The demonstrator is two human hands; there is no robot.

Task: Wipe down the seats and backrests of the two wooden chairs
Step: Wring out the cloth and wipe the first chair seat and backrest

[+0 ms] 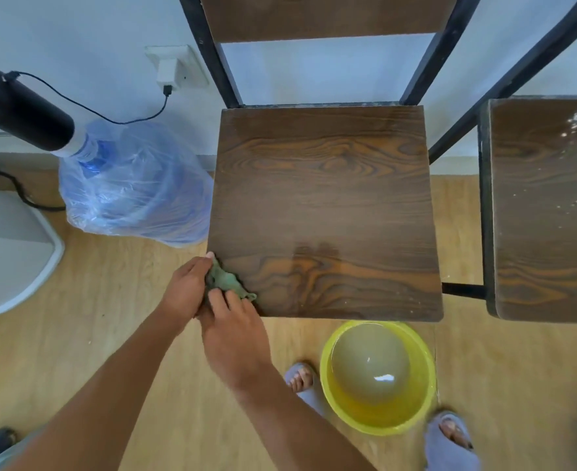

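A dark wooden chair seat (324, 205) with a black metal frame fills the middle; its wooden backrest (328, 15) is at the top. A second chair seat (545, 212) at the right edge carries white dust and crumbs. A crumpled green cloth (227, 282) lies on the near left corner of the middle seat. My left hand (185, 290) grips the cloth from the left, off the seat's edge. My right hand (236, 338) presses on the cloth from the near side, fingers curled over it. The near part of the seat shines wet.
A yellow basin (377, 377) with cloudy water stands on the wooden floor just in front of the middle chair, between two feet in grey slippers (450, 440). A plastic-wrapped water jug (134, 195) with a black pump stands left of the chair. A wall socket (175, 68) holds a charger.
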